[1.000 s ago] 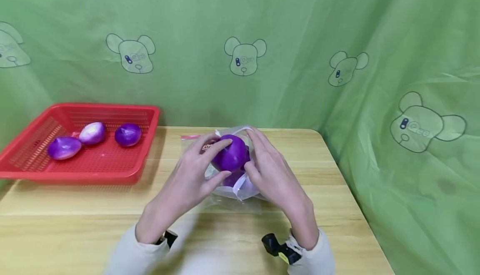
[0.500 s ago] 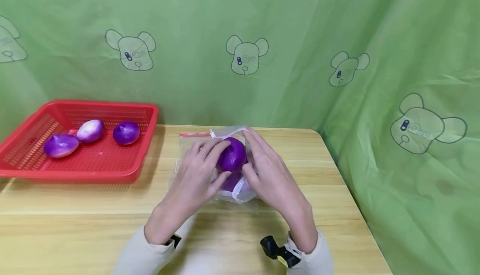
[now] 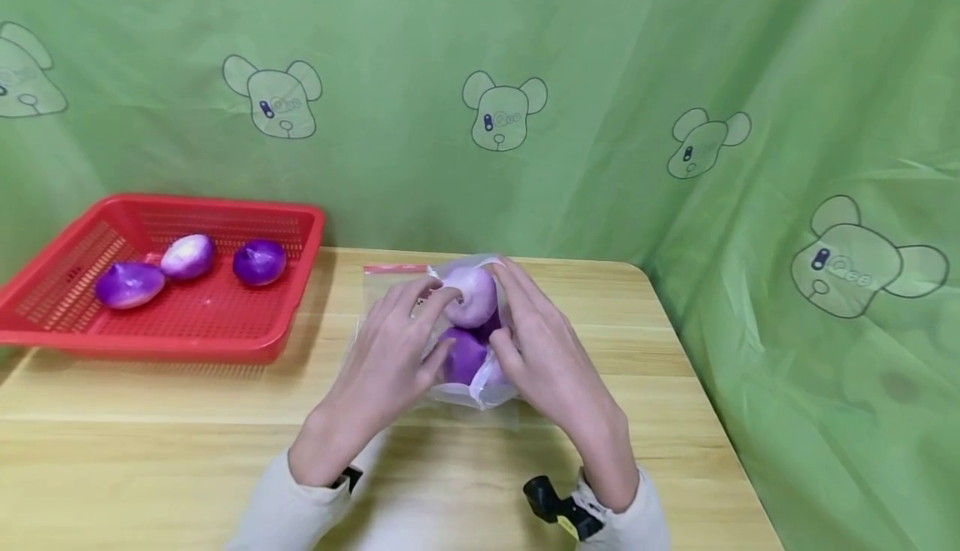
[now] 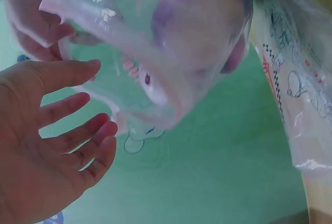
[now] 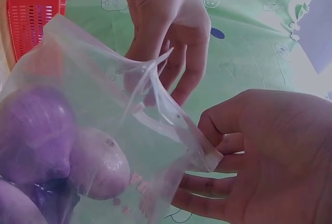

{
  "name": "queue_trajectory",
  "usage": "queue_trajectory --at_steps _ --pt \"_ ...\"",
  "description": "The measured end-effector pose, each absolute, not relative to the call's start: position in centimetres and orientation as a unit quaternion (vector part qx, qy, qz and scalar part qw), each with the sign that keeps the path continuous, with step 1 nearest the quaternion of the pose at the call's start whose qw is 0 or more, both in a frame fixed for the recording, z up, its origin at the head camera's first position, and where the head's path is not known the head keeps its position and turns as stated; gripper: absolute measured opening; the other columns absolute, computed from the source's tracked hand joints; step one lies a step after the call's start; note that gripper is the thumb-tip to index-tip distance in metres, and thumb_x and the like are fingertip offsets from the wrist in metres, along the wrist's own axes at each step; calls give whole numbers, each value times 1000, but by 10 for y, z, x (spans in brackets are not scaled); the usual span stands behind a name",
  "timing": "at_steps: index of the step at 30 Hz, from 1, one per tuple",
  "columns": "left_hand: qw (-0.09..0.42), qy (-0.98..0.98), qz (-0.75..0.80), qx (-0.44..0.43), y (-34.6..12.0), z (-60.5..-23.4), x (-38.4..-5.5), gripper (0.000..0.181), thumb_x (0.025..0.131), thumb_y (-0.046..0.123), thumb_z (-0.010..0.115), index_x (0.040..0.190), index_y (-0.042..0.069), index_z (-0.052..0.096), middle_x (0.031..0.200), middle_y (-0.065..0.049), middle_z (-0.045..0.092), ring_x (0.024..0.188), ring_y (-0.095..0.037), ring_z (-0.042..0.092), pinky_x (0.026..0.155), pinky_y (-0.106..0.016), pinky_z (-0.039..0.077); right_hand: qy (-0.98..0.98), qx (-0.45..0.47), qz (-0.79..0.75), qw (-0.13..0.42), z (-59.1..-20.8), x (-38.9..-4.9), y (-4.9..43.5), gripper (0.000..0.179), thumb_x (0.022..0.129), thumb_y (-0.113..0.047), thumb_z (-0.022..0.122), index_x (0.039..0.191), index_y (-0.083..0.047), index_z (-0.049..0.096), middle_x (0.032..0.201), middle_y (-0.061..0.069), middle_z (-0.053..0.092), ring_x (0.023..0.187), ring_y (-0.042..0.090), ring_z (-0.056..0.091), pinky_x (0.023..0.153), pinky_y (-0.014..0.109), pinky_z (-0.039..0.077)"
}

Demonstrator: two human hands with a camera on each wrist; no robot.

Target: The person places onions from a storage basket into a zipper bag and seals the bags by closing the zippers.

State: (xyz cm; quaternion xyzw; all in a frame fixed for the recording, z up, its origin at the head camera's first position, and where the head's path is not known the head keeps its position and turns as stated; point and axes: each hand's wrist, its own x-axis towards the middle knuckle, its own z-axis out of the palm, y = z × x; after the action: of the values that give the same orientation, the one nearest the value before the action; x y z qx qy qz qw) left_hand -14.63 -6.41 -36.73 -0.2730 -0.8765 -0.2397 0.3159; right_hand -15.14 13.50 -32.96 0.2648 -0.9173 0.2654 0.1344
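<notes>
onion (image 3: pixel 474 298), pale side up, had left the grip of the left hand (image 3: pixel 392 349), whose fingers were now spread, and sat bagged inside the clear bag (image 5: pixel 93 68), resting spot blurred by film, while the right hand (image 3: pixel 551 347) pinched the rim.

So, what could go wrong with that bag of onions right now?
The right hand pinches the clear bag by its edge while the left hand isn't gripping it, so one slip might let the opening collapse. That opening gapes with onions inside, so a tilt could perhaps send one rolling onto the table.
</notes>
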Motion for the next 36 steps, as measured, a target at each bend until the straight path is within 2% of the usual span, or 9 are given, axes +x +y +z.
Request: queue_trajectory --at_steps 5,7,11,14,16,20,24,31,36 --pt "307 -886 -248 -242 -72 -362 -145 52 82 10 80 129 6 59 130 -15 58 116 -31 56 98 -46 48 -920 242 268 151 -328 -152 138 70 90 -2 60 154 -4 32 162 9 28 145 26 33 117 45 31" --pt "287 -901 -241 -220 -75 -362 -144 52 85 16 79 132 6 57 123 -15 61 108 -29 59 90 -46 51 -918 233 272 172 -328 -153 140 68 90 -1 60 153 -4 35 160 9 32 143 27 38 116 45 33" --pt "210 -929 -239 -189 -76 -366 -144 45 93 28 71 130 5 57 86 -6 62 71 -20 58 60 -35 51 -908 222 279 218 -329 -155 143 63 89 3 61 149 -4 43 156 11 40 140 28 42 114 46 36" --pt "158 -937 -252 -183 -76 -369 -147 18 97 25 64 103 7 64 63 4 48 54 -12 46 46 -26 41 -903 223 279 239 -329 -156 146 63 88 6 62 147 -5 46 153 11 43 140 30 43 113 47 36" --pt "143 -937 -261 -182 -75 -370 -149 17 98 21 60 84 12 61 58 6 42 51 -9 40 43 -24 37 -901 227 272 252 -328 -156 149 64 86 10 62 146 -6 48 152 11 45 138 32 44 113 48 36" --pt "151 -931 -284 -173 -76 -373 -152 30 100 19 57 70 16 56 53 7 36 47 -7 34 40 -24 32 -896 222 250 293 -326 -158 156 67 81 18 59 143 -8 53 149 8 49 111 31 60 86 39 55" --pt "177 -918 -318 -158 -75 -374 -156 29 102 22 55 74 15 62 51 7 38 42 -5 31 38 -24 31 -882 208 244 346 -324 -160 164 67 78 22 53 136 -10 61 145 4 55 81 22 51 55 27 39" --pt "241 -890 -357 -149 -70 -377 -159 35 102 18 54 69 12 60 48 8 37 39 -3 28 36 -21 29 -793 223 303 478 -318 -164 167 51 75 22 45 106 -4 77 124 9 69 73 26 44 66 20 27" --pt "269 -884 -355 -139 -68 -382 -161 38 102 17 54 65 13 57 48 9 36 40 -4 29 37 -23 29 -811 222 322 435 -314 -159 175 42 77 17 51 106 0 76 121 13 69 89 30 59 78 27 43"
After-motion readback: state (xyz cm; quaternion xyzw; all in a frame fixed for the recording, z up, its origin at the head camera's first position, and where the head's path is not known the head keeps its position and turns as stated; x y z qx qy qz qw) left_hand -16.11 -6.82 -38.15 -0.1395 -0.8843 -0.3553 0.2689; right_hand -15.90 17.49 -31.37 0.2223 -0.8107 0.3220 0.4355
